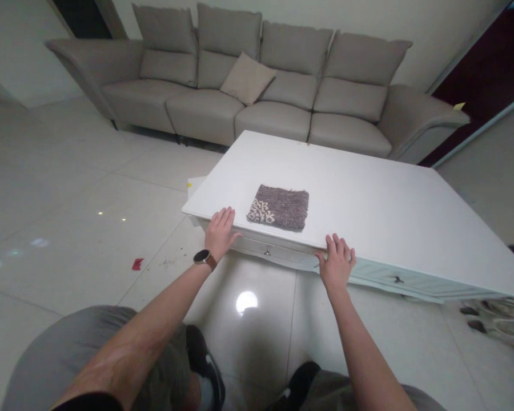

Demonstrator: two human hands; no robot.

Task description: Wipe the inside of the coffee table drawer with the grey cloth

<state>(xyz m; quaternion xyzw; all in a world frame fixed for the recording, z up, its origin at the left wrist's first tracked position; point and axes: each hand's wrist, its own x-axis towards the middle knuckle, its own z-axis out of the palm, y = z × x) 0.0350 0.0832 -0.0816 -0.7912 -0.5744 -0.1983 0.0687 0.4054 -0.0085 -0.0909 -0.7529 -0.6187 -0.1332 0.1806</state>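
Note:
A folded brown mat (282, 208) with a cream floral pattern at its left corner lies on the white coffee table (360, 200), close to the front edge. My left hand (220, 233) rests on that edge, left of the mat, fingers stretched out and holding nothing; a round watch is on its wrist. To the right of the mat, my right hand (336, 260) touches the same edge with fingers spread and nothing in them. Between the hands, a small drawer knob (267, 252) shows on the table's front; another knob (397, 279) is farther right.
Behind the table stands a long grey-beige sofa (274, 117) with a loose cushion (248, 79). A red scrap (137, 264) lies on the shiny tiled floor (89, 228) at left. At the lower right is a patterned rug (503, 322). My shoes are below the table front.

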